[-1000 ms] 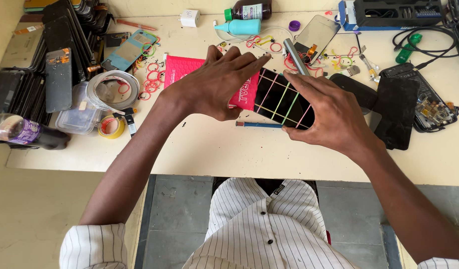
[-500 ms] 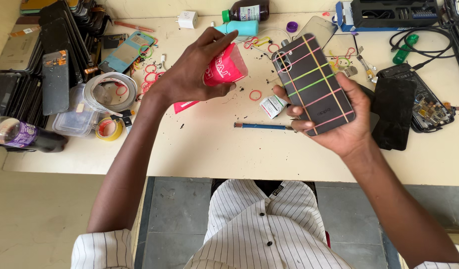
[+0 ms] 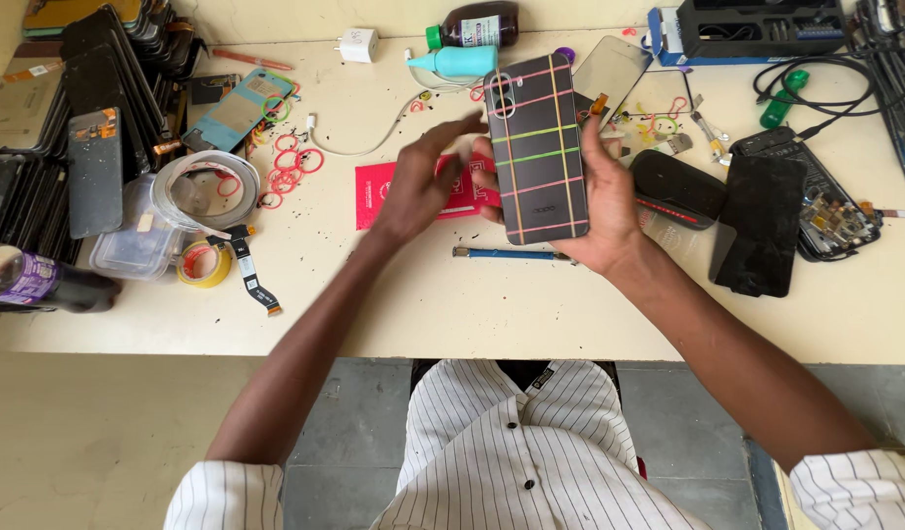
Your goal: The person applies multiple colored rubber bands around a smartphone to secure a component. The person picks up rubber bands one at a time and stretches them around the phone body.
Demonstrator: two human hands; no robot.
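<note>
Right hand [image 3: 605, 211] grips rubber-banded smartphone [image 3: 538, 147] upright, centre frame. Left hand [image 3: 428, 182], now open and empty, has dropped red packet [image 3: 379, 196] onto bench.

Tape rolls [image 3: 203, 228], loose rubber bands [image 3: 291, 169], teal bottle [image 3: 455, 62], white charger [image 3: 358, 44], blue screwdriver [image 3: 511, 254].

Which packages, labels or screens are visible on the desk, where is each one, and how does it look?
Red flat packet: under the left hand, rectangular.
Dark bottle: far edge, pale label.
Purple-labelled bottle: left edge, lying down.
Black screen panel: right of the right hand, rectangular.
Phone: in the right hand, dark back, coloured bands.
</note>
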